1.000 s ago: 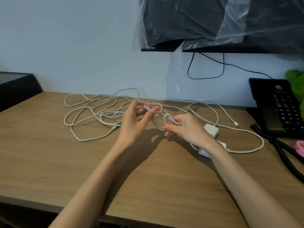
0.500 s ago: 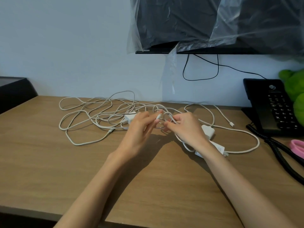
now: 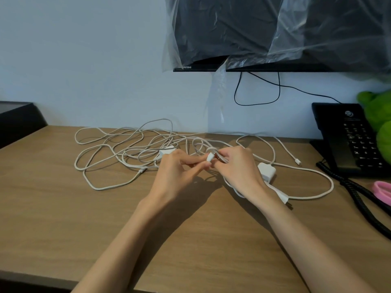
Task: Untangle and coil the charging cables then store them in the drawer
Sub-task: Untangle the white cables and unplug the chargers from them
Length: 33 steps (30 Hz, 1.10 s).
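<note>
A tangle of white charging cables [image 3: 110, 154] sprawls over the back of the wooden desk [image 3: 63, 218]. My left hand [image 3: 179, 172] pinches a white cable plug [image 3: 209, 157] between thumb and fingers. Right beside it, my right hand [image 3: 239, 168] pinches a loop of the same cable near the plug. A white charger block [image 3: 267, 170] lies just right of my right hand, and another white block [image 3: 167, 150] lies behind my left hand. One loose cable end [image 3: 298, 161] points toward the phone. No drawer is in view.
A black desk phone [image 3: 349, 140] with a coiled cord [image 3: 364, 199] stands at the right, next to a green plush toy [image 3: 378, 115] and a pink object [image 3: 383, 190]. A plastic-covered monitor [image 3: 254, 32] hangs above. A dark box [image 3: 17, 117] sits at the far left.
My hands have come together: the left hand brought the plug from a raised position down to the right hand's loop. The view has shifted slightly.
</note>
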{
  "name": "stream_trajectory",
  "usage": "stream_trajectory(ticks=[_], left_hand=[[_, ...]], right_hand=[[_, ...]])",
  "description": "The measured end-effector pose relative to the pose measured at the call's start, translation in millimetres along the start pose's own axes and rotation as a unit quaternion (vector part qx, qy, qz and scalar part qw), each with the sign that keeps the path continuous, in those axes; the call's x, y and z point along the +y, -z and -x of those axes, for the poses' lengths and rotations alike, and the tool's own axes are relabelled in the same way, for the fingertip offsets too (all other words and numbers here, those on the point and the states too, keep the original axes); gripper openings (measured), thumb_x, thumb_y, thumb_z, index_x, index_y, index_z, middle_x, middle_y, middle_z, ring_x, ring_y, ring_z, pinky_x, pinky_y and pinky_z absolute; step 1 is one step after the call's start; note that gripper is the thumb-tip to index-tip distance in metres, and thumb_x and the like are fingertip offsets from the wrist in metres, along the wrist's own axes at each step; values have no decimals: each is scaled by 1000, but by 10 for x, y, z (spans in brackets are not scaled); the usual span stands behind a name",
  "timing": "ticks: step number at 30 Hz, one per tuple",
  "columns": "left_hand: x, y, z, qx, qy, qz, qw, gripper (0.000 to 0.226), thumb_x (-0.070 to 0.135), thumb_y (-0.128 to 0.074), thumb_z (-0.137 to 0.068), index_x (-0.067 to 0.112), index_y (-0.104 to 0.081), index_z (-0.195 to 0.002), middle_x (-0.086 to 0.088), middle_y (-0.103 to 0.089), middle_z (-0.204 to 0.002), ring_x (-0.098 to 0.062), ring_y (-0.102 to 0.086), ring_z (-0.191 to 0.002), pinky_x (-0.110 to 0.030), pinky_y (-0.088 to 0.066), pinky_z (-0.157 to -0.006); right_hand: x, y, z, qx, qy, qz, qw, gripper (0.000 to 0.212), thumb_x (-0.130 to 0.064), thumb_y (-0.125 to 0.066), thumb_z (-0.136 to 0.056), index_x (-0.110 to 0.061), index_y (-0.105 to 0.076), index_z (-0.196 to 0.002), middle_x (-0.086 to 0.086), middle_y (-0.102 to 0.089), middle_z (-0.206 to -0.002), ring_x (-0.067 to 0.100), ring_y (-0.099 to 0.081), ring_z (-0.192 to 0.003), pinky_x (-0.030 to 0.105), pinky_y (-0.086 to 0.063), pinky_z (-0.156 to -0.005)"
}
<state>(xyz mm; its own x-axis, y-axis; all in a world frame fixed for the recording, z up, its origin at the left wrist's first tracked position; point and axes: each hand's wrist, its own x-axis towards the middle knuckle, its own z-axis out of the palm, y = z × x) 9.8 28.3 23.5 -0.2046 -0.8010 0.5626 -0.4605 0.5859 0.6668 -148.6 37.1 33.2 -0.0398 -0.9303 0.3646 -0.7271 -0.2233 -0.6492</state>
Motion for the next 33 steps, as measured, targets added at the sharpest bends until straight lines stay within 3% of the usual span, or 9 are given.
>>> stream_trajectory(ticks=[2, 7, 12, 23, 30, 33], left_hand=[[57, 0, 8, 5, 12, -10, 1000, 16, 22, -75, -78, 20, -76, -94, 16, -68, -71, 11, -55, -67, -5, -37, -61], [124, -18, 13, 23, 106, 58, 992, 11, 19, -78, -76, 23, -77, -86, 17, -70, -68, 8, -65, -67, -7, -46, -60], [134, 30, -5, 5, 155, 88, 984, 5, 19, -77, -76, 22, -78, -81, 11, -73, -70, 6, -66, -70, -8, -46, -59], [122, 68, -18, 7, 201, 104, 974, 3, 23, -77, -76, 25, -78, -76, 12, -72, -66, 4, -67, -72, -9, -47, -64], [146, 84, -14, 2, 223, 120, 967, 12, 21, -76, -76, 29, -75, -67, 6, -72, -63, -8, -71, -73, -35, -57, -81], [151, 85, -12, 8, 223, 123, 967, 7, 21, -76, -76, 25, -76, -71, 5, -72, -63, -7, -71, -72, -37, -57, -82]], right_hand=[[-17, 0, 14, 6, 9, 24, 1000, 15, -32, -67, -88, -24, -78, -92, -12, -60, -60, 4, -52, -52, 13, -31, -41], [-29, -27, 24, 9, 26, 37, 999, 15, -28, -66, -89, -22, -76, -98, -4, -69, -76, 4, -56, -61, 9, -30, -47], [-31, -71, 20, 6, 41, 55, 998, 22, -27, -68, -87, -19, -71, -107, 0, -72, -93, 9, -62, -77, 15, -44, -59], [-63, -105, 49, -18, 79, 63, 995, 33, -34, -63, -90, -15, -59, -116, 1, -67, -103, 15, -61, -88, 22, -46, -66], [0, -171, 65, -7, 80, 76, 994, 28, -38, -60, -91, -18, -55, -110, 3, -66, -97, 17, -62, -81, 33, -53, -64], [10, -171, 66, -8, 88, 83, 993, 26, -36, -60, -92, -18, -53, -109, 3, -65, -97, 17, -61, -80, 30, -51, -61]])
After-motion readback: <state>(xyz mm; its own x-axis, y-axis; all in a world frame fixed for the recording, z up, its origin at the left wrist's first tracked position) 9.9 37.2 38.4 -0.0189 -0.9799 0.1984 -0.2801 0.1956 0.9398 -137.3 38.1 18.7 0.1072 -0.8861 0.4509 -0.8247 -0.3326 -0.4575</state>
